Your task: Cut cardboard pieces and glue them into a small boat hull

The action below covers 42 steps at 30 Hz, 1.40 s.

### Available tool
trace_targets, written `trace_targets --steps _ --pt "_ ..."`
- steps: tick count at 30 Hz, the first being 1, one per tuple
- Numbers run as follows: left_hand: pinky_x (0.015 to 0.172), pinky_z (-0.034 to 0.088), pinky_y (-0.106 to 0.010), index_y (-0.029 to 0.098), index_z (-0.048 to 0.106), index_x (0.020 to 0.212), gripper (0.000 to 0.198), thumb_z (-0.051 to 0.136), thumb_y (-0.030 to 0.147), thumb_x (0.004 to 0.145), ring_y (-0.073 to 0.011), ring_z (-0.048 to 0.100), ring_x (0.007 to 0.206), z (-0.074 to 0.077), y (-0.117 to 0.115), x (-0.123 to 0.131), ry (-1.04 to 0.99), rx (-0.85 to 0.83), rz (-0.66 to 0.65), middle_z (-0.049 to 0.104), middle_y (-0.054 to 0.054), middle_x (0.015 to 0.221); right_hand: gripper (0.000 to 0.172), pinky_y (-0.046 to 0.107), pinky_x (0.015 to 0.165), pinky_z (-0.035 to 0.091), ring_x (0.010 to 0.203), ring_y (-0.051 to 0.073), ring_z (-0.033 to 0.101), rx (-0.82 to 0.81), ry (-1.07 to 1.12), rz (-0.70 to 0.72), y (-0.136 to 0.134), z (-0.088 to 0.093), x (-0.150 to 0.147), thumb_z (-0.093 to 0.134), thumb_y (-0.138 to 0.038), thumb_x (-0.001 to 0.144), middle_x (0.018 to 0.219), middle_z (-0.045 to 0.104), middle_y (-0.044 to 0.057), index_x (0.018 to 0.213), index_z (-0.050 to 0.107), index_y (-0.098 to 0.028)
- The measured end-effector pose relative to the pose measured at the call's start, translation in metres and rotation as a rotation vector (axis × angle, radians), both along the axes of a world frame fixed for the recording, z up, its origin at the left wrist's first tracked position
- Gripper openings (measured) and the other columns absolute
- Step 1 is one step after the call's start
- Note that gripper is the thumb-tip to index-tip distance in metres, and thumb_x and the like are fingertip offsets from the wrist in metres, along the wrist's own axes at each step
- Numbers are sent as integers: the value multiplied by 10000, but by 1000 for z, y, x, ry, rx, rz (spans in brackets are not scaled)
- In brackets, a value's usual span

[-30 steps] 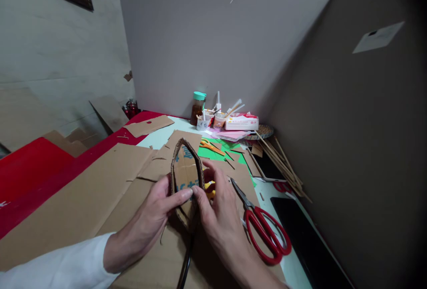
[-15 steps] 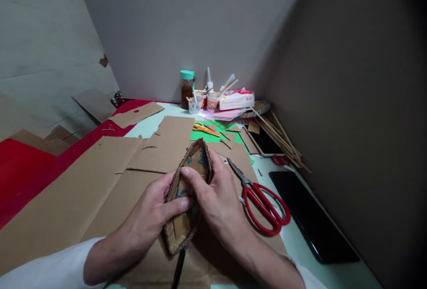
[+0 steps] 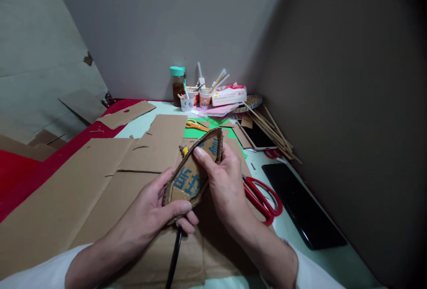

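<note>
Both my hands grip a small boat-shaped cardboard piece (image 3: 191, 171) with raised edges, blue printing and shiny tape inside. My left hand (image 3: 163, 202) is closed on its near left end, thumb on the inside and fingers beneath. My right hand (image 3: 223, 177) pinches the far right side, thumb pressed on the inner face. The piece is tilted, its far tip pointing up and to the right. A thin black rod (image 3: 174, 258) shows below it; its upper end is hidden behind the left hand. Beside the right hand lie red-handled scissors (image 3: 267, 195), their blades hidden by it.
Large cardboard sheets (image 3: 66, 195) cover the left and middle of the table. A black tablet-like slab (image 3: 303, 209) lies at right, with wooden sticks (image 3: 273, 131) beyond. Orange scissors (image 3: 196, 124), cups (image 3: 205, 97), a tissue pack (image 3: 229, 95) and a teal-lidded bottle (image 3: 178, 86) stand farther back.
The cardboard piece has turned clockwise and opened towards me, showing more blue print. My right hand has shifted, now covering the scissor blades. A yellow-tipped object appears behind the piece. The view has swung slightly right.
</note>
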<state>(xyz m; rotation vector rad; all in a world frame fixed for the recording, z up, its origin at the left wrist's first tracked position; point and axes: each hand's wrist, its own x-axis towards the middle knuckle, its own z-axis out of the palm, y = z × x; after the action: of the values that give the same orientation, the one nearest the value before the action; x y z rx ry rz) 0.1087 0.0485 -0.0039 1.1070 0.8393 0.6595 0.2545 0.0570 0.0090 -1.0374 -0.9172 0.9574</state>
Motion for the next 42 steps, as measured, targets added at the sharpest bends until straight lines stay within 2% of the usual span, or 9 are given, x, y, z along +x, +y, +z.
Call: trace_targets --steps 4,8,12,15,19,24,29,35,42 --pt "555 626 -281 130 488 1231 531 763 320 819 -203 737 583 1 1 -2 -36 17 34 766 -70 733 180 302 677 542 727 183 644 -21 15 13 1 2 2 690 -281 822 854 727 31 953 679 -158" --pt "422 577 -240 150 529 1119 392 741 324 840 -179 706 476 -1 1 -6 -11 68 51 761 -71 798 155 257 604 501 642 139 580 -81 48 94 3 1 4 718 -297 803 761 673 -6 858 667 -161" --pt "351 507 -192 152 522 1137 321 657 333 908 -145 629 367 0 1 -11 38 138 49 702 -10 593 168 272 668 535 711 157 630 -64 34 154 3 1 4 731 -260 780 823 709 2 907 680 -164" --pt "300 457 -165 152 522 1170 368 671 338 890 -118 574 330 3 1 -12 61 126 105 676 14 581 219 305 748 558 797 188 671 -22 29 162 2 2 4 721 -217 765 898 742 23 973 685 -160" --pt "278 450 -174 186 452 1296 531 693 402 874 -118 582 327 2 1 -11 107 117 97 728 -15 719 185 319 713 553 762 201 671 -38 -32 98 2 3 6 708 -219 765 872 752 42 938 695 -152" --pt "354 514 -218 174 352 1318 571 661 404 897 -174 618 346 -2 5 -10 128 181 42 676 13 485 203 299 675 561 714 185 678 -53 42 61 2 3 7 718 -206 755 854 754 21 951 683 -167" --pt "330 495 -211 178 420 1177 515 714 401 818 -156 585 337 3 7 -7 198 194 111 662 24 476 202 307 695 570 761 203 697 -72 20 119 4 -1 6 732 -228 759 880 766 31 947 690 -168" --pt "282 378 -144 197 444 1158 493 698 440 813 -103 475 287 9 5 -6 279 172 121 587 72 417 310 387 853 576 1024 274 707 -46 -12 242 4 -7 3 728 -247 796 1154 757 96 1092 676 -175" --pt "258 335 -151 190 541 1150 451 702 439 811 -98 449 289 11 1 -8 309 198 165 542 89 446 179 371 828 563 890 241 705 -30 -65 156 -4 -3 -5 693 -193 810 984 773 58 989 703 -185"
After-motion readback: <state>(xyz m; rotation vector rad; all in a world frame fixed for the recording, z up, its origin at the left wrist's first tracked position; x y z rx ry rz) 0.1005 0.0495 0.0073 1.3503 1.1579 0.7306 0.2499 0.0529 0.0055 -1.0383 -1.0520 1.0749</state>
